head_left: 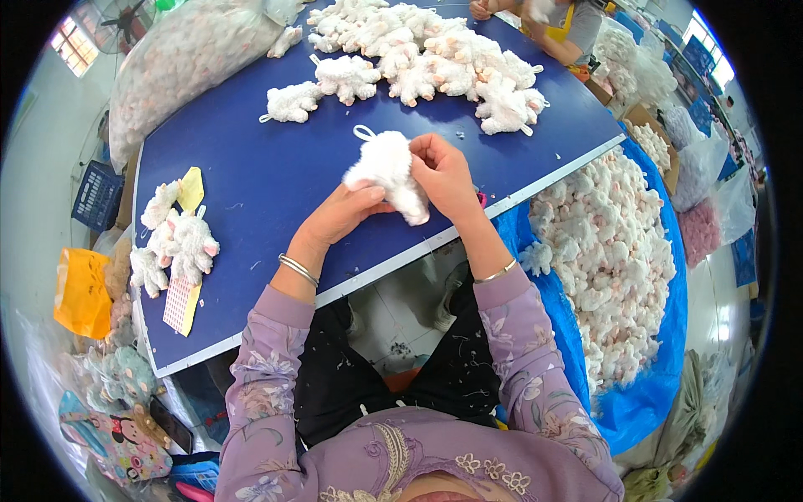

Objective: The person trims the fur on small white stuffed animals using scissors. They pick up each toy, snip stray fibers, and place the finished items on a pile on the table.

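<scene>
Over the near part of the blue table (pixel 276 176), both my hands hold a small white plush animal (pixel 386 161) with a white loop at its far end. My left hand (pixel 347 213) is closed around its lower left side, the thumb lying on the fur. From the right, my right hand (pixel 446 176) pinches the toy's edge between thumb and fingers. What lies under those fingertips is hidden. Bits of something pink (pixel 482 199) show beside my right wrist at the table edge.
A pile of white plush animals (pixel 401 42) covers the table's far side. Several more (pixel 186 243) lie at the left by a sticker sheet (pixel 180 305). A blue sack (pixel 669 335) of plush pieces stands right. Another person's arm (pixel 556 42) reaches in at the far right.
</scene>
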A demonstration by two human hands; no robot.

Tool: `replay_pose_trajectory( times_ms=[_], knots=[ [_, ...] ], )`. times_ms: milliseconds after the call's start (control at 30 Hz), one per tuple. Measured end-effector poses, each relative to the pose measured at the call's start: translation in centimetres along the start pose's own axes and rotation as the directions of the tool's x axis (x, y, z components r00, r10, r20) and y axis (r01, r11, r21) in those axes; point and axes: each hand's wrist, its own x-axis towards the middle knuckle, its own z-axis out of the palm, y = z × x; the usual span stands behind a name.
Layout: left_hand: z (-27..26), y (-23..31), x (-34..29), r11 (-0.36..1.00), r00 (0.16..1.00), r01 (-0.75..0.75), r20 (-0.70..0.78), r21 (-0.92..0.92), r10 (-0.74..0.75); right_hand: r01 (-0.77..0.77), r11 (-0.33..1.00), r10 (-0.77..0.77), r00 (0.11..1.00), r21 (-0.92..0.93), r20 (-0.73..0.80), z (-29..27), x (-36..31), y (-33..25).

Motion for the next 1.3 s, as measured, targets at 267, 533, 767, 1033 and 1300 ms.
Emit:
replay_pose_trajectory(
  times_ms=[267,533,767,1033,1300],
  knots=[
    [-0.1,-0.5,1.5,0.979,0.890,-0.169,-0.408,0.118,0.203,0.094,0.978,-0.079,0.993,0.184,-0.089,1.0,-0.4,-1.4],
    [-0.4,1.3,1.1,0.948,0.887,-0.313,-0.374,-0.055,0.272,0.079,0.990,-0.087,0.994,0.114,0.066,1.9,-1.3,-0.9],
    [0.0,0.7,1.2,0.984,0.900,-0.169,-0.414,-0.052,0.132,0.266,0.951,-0.271,0.963,-0.159,-0.008,2.7,-1.4,-0.9],
    [-1.6,0.7,1.1,0.972,0.831,-0.229,-0.509,0.055,0.225,0.137,0.990,-0.138,0.990,-0.031,-0.014,1.8,-1.6,-1.3],
    [0.2,0.9,1.4,0.949,0.755,-0.311,-0.593,0.051,0.279,-0.025,0.983,0.036,0.998,0.182,-0.057,1.7,-1.1,-1.4]
  ],
)
